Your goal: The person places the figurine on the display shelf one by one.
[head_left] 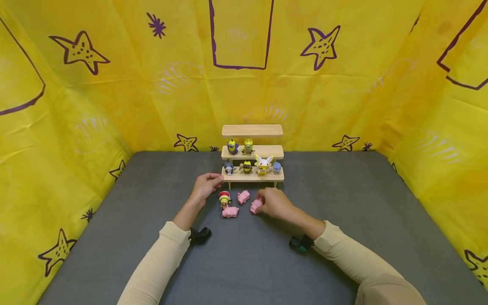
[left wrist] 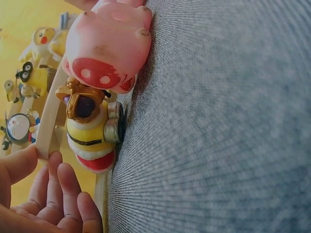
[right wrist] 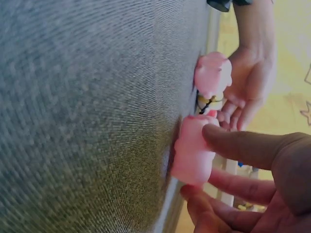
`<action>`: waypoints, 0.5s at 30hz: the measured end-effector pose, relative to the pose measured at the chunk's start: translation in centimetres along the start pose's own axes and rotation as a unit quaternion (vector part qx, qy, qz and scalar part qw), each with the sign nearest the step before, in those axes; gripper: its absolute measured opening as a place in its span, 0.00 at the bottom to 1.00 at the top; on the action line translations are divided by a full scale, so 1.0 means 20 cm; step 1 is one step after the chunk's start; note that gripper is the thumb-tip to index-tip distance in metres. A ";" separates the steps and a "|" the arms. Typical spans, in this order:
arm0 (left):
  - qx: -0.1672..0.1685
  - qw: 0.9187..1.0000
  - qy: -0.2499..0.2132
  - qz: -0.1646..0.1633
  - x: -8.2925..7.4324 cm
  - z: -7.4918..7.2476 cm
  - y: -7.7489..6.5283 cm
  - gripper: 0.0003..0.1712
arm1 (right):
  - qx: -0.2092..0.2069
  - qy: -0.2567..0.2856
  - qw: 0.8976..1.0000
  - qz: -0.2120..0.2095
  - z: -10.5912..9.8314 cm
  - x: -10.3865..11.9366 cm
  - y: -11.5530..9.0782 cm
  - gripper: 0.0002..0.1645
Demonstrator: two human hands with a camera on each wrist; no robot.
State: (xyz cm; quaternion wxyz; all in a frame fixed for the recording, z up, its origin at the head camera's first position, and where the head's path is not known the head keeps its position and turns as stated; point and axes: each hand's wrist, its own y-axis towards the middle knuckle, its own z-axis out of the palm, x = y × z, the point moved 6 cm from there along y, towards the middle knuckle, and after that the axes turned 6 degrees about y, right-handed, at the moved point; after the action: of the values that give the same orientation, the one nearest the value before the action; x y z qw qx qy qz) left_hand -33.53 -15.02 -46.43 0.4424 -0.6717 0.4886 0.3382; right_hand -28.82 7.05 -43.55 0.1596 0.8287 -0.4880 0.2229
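Observation:
With thumb and fingertips, my left hand (head_left: 206, 185) pinches the left end of the lowest board of a three-tier wooden display stand (head_left: 252, 130). My right hand (head_left: 277, 204) holds a pink toy pig (right wrist: 194, 150) low at the tabletop, thumb on one side and fingers on the other. Two more pigs lie between the hands: one pig (head_left: 243, 196) near the stand, another pig (head_left: 230, 212) closer to me. Beside the latter is a yellow figurine with a red part (head_left: 225, 197), lying down in the left wrist view.
On the lowest board stand several figurines, among them a white-eared one (head_left: 263, 165) and a blue-capped one (head_left: 277, 168). The middle board carries two yellow figurines, one purple-caped (head_left: 232, 147). A yellow patterned cloth (head_left: 244, 93) encloses the dark grey table (head_left: 335, 190) behind and at both sides.

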 end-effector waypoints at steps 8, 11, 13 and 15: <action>0.001 1.000 0.000 -0.004 0.01 0.00 -0.01 0.18 | 0.031 0.075 0.997 -0.009 -0.06 0.00 0.00 0.18; 0.001 1.000 0.001 -0.006 0.01 0.00 0.00 0.18 | 0.031 0.092 0.995 -0.019 -0.10 0.02 0.00 0.18; 0.002 1.000 0.001 -0.007 0.00 0.00 0.00 0.19 | 0.026 0.098 0.994 -0.029 -0.14 0.03 0.00 0.18; 0.003 1.000 0.002 -0.008 0.00 0.00 0.00 0.19 | 0.017 0.095 0.994 -0.045 -0.19 0.04 0.00 0.18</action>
State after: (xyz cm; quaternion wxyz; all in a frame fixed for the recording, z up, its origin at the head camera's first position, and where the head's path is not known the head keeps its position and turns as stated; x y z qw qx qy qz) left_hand -33.51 -15.03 -46.48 0.4462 -0.6751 0.4849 0.3316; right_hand -29.31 8.22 -39.96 0.2014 0.8273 -0.4292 0.3015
